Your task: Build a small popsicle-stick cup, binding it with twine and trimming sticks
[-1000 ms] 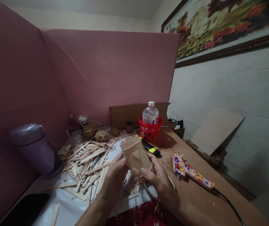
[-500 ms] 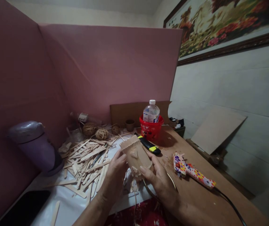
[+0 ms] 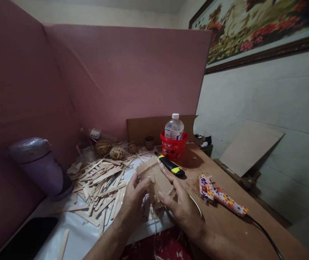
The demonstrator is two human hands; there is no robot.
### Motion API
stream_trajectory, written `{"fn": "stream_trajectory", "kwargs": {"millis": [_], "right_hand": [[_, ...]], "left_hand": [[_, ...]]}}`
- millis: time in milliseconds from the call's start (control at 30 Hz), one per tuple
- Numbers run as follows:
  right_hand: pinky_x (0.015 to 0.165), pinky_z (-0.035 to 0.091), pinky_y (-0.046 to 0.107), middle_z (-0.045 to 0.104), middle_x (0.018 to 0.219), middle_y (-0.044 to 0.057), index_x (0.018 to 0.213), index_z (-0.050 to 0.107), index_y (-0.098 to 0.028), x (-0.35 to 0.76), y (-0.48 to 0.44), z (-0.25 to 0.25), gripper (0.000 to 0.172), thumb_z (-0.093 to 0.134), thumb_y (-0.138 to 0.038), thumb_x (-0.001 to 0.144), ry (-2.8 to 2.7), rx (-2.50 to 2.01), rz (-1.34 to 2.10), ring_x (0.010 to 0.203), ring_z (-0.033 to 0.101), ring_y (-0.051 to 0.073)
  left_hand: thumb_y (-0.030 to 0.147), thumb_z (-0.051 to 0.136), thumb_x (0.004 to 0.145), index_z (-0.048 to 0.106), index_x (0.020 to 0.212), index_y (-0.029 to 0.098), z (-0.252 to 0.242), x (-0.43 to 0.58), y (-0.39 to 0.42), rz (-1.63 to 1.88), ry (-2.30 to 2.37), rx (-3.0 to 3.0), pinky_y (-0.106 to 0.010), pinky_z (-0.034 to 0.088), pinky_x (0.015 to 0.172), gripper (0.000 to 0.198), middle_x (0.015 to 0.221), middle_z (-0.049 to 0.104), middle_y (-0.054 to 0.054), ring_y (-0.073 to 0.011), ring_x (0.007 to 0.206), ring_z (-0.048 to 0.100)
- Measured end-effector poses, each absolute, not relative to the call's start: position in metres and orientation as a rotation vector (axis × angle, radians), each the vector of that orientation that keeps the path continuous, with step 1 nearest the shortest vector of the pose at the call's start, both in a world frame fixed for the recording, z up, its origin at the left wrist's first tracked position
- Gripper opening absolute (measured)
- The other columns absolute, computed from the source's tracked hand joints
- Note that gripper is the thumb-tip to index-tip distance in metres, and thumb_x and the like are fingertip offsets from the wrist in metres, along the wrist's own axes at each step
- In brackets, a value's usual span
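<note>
Between both hands I hold a small tan craft piece (image 3: 158, 181), which looks like cardboard or thin wood, with a rope-like band across its upper end. My left hand (image 3: 133, 196) grips its left side, the thumb lying over the front face. On the right edge and lower corner, my right hand (image 3: 183, 206) is closed with its thumb on the front. Strands of twine (image 3: 155, 227) hang below the piece. Just beyond it lies a black and yellow utility knife (image 3: 170, 166). The fingers behind the piece are hidden.
A heap of wooden craft sticks (image 3: 100, 187) spreads to the left, with balls of twine (image 3: 117, 153) behind. A red bucket (image 3: 174, 148) holds a plastic bottle (image 3: 174, 129). At right lies a flowered glue gun (image 3: 222, 196) with its cord. A purple tumbler (image 3: 42, 173) stands far left.
My left thumb has moved up and right onto the front face of the craft piece. The piece has shifted and tilted slightly; my right hand keeps its hold.
</note>
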State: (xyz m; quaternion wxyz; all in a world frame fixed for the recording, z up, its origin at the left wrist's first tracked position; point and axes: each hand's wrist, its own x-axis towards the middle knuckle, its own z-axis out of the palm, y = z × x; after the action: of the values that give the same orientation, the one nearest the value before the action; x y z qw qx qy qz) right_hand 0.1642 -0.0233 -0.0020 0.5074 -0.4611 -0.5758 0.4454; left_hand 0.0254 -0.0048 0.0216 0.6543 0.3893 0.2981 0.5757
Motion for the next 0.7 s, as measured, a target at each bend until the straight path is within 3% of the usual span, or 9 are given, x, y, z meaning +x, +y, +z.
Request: {"fn": "stream_trajectory", "kwargs": {"millis": [300,700], "right_hand": [[0.100,0.037,0.043,0.054,0.130,0.008,0.133,0.040,-0.021,0.1641,-0.0251,0.0003,0.061,0.060,-0.047,0.081,-1.352,-1.091,1.152,0.121,0.048,0.028],[0.095,0.043,0.040,0.058,0.127,0.007,0.130,0.045,-0.024,0.1625,-0.0236,-0.0039,0.056,0.062,-0.044,0.081,-1.253,-0.963,1.301,0.116,0.053,0.028]], "left_hand": [[0.026,0.064,0.076,0.051,0.127,0.023,0.0212,0.0247,-0.0074,1.305,0.649,0.888,-0.034,0.049,0.080,0.053,0.110,0.068,-0.009,-0.0246,0.093,0.065],[0.025,0.062,0.080,0.051,0.122,0.019,0.0170,0.0248,-0.0040,1.303,0.643,0.911,-0.033,0.051,0.078,0.044,0.109,0.067,-0.011,-0.0241,0.096,0.064]]}}
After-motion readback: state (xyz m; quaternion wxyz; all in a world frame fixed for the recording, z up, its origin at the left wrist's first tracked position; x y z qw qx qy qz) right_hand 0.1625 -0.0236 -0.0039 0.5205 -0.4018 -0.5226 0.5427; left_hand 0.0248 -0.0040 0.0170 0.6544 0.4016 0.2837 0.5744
